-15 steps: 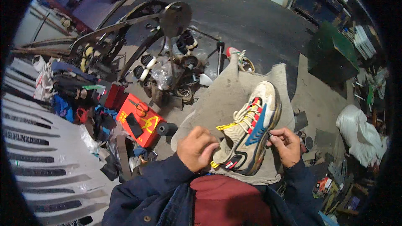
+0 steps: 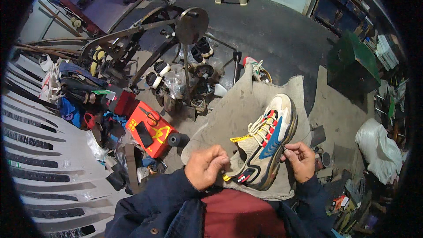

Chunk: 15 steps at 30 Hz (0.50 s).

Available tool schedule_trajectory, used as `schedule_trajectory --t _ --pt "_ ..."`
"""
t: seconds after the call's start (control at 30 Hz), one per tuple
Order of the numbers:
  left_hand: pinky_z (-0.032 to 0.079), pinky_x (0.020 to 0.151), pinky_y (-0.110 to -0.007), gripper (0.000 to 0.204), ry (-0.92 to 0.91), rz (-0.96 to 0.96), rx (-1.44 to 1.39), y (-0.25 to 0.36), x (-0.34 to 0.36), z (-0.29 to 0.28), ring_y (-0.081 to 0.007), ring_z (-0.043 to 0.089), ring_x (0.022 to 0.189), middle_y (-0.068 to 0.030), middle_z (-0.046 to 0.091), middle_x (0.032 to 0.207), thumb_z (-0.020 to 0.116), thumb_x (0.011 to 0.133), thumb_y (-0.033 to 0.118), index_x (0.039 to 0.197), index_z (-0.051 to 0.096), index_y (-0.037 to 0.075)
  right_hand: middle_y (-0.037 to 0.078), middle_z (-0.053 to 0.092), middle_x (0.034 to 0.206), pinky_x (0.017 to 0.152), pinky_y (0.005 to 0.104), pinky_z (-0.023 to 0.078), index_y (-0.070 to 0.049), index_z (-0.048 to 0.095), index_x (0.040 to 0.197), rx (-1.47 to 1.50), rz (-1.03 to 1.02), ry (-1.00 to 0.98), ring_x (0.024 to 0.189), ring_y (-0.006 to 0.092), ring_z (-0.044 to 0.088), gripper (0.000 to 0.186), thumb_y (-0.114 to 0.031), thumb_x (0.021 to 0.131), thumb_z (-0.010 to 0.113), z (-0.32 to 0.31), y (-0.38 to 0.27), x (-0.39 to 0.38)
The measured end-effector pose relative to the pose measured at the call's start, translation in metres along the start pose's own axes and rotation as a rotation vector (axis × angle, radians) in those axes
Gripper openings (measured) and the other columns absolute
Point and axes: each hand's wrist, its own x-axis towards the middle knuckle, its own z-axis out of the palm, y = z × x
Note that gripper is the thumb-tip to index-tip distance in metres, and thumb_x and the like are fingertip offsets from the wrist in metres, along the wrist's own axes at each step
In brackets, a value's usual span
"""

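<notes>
Shoe (image 2: 268, 143) lies on cloth (image 2: 220, 128) between left hand (image 2: 206, 166) and right hand (image 2: 300, 163), which are apart. A box (image 2: 155, 150) bearing scissors (image 2: 153, 117) sits left of the left hand, which curls beside the heel; the right hand bends thumb and forefinger at the sole's edge, and whether either grips anything I cannot tell.

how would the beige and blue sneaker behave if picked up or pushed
The sneaker would probably flex at its ribbed collar, which looks like soft knit. The thick sole likely stays stiffer and may drag on the rough-looking cloth. The loosely looped laces would likely flop about.
</notes>
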Motion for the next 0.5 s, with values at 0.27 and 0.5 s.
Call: schedule_trajectory --t 0.27,0.5 --pt "0.054 0.090 -0.045 0.032 -0.137 -0.129 -1.092 -0.004 0.000 0.028 -0.0343 0.070 0.102 -0.0200 0.068 0.113 0.054 0.107 0.035 0.093 0.051 0.006 0.009 0.071 0.088 0.076 0.0293 0.057 0.003 0.064 0.108 0.000 0.001 0.016 0.079 0.0150 0.070 0.011 -0.002 0.099 0.066 0.005 -0.001 0.002" --pt "0.045 0.102 -0.033 0.051 -0.228 -0.449 -0.766 -0.026 0.005 0.028 -0.0174 0.058 0.119 -0.0085 0.062 0.126 0.055 0.107 0.040 0.139 0.051 0.000 0.010 0.072 0.087 0.075 0.0302 0.058 0.004 0.064 0.107 -0.001 0.040 -0.012 0.079 0.0150 0.070 0.010 0.000 0.098 0.065 0.002 -0.006 0.002"
